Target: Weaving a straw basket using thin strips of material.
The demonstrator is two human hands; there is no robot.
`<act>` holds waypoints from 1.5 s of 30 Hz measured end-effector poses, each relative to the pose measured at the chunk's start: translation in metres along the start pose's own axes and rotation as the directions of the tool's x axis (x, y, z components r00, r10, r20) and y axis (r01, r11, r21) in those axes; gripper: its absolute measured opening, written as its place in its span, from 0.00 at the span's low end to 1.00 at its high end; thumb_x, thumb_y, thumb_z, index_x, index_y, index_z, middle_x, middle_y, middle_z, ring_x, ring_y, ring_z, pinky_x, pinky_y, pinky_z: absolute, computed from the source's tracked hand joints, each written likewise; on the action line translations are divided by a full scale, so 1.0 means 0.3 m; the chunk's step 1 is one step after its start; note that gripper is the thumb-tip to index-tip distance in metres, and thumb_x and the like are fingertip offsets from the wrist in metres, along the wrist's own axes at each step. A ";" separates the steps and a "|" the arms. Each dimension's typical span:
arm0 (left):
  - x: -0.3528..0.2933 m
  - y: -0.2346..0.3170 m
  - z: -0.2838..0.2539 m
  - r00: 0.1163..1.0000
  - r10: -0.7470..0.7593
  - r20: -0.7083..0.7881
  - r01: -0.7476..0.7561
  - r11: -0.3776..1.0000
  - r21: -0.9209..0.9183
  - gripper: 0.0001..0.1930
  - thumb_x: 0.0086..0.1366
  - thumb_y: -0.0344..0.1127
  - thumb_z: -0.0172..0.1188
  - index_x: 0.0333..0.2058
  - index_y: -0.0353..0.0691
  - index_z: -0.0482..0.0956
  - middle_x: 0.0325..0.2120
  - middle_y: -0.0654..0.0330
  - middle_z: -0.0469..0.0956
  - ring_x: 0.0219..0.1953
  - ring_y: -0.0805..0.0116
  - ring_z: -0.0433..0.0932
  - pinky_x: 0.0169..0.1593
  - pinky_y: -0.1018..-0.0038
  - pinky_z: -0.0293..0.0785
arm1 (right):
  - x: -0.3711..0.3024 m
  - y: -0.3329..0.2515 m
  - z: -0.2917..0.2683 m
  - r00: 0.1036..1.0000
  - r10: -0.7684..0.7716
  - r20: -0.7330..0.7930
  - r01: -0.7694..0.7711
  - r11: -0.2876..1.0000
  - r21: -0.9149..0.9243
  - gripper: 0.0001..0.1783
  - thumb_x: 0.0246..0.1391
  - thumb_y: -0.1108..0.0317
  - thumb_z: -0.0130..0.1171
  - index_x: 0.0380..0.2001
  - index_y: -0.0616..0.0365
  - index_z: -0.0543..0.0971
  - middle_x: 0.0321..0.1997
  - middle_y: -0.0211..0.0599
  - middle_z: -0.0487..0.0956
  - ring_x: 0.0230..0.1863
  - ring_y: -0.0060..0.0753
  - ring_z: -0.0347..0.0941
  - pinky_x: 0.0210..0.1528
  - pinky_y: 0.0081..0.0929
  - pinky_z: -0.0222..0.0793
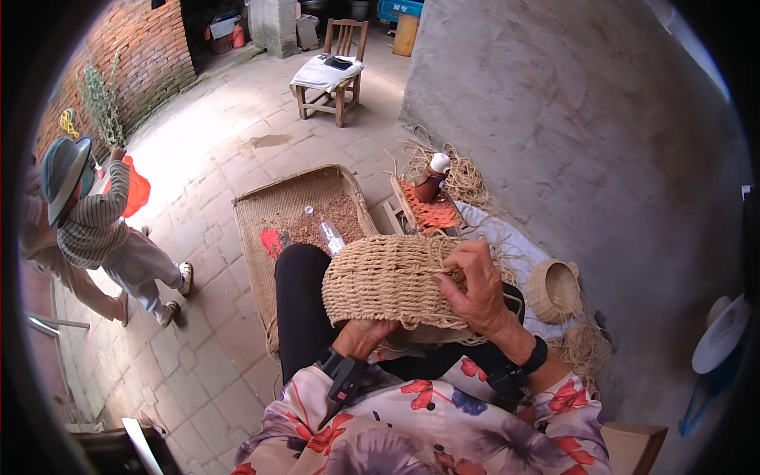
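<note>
In the head view, a woven basket [380, 285] is over the person's lap. The left hand [366, 336] reaches under its near edge, fingers partly hidden, so its grip cannot be told. The right hand [479, 297] touches the basket's right end, fingers bent; whether they pinch a strand is unclear. A smaller basket [540, 293] sits farther right.

L hand [366, 336] low, ptly hidden; R hand [480, 293] higher, curled.

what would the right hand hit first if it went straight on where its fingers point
The woven basket: the right hand seems to be right at its surface, though exact contact is hard to judge here.
</note>
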State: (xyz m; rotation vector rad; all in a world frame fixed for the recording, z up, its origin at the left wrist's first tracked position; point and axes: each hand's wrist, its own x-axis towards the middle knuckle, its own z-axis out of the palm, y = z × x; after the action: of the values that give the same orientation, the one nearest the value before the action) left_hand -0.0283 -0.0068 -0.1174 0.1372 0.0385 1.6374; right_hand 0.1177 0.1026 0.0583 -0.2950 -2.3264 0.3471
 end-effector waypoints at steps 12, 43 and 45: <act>-0.131 -0.046 -0.101 0.975 -0.047 -0.218 0.102 0.963 0.251 0.25 0.61 0.36 0.64 0.55 0.38 0.69 0.53 0.58 0.73 0.53 0.63 0.73 0.58 0.63 0.72 | -0.199 0.024 0.070 0.960 0.279 0.000 -0.276 0.951 0.141 0.13 0.45 0.76 0.66 0.34 0.59 0.73 0.38 0.39 0.70 0.26 0.30 0.72 0.25 0.24 0.71; -0.044 -0.083 -0.110 0.971 -0.123 -0.204 0.162 0.969 0.188 0.21 0.63 0.39 0.61 0.52 0.39 0.72 0.49 0.59 0.76 0.50 0.64 0.75 0.54 0.65 0.74 | -0.087 -0.041 -0.008 0.981 0.122 0.151 -0.137 0.986 0.095 0.09 0.38 0.80 0.61 0.26 0.58 0.74 0.25 0.37 0.71 0.27 0.40 0.72 0.29 0.33 0.68; -0.027 -0.085 -0.107 0.974 -0.127 -0.185 0.160 0.972 0.174 0.21 0.64 0.39 0.61 0.52 0.39 0.72 0.49 0.59 0.76 0.50 0.64 0.75 0.54 0.65 0.74 | -0.082 -0.046 -0.007 0.981 0.113 0.159 -0.127 0.989 0.082 0.09 0.39 0.79 0.61 0.26 0.58 0.74 0.25 0.36 0.71 0.27 0.40 0.72 0.28 0.33 0.68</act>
State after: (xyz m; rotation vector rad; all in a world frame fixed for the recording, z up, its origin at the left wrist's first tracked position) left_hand -0.0060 -0.0110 -0.1526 0.1336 0.3300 1.4944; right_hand 0.1348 0.0823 0.0482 -0.3767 -2.4405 0.5522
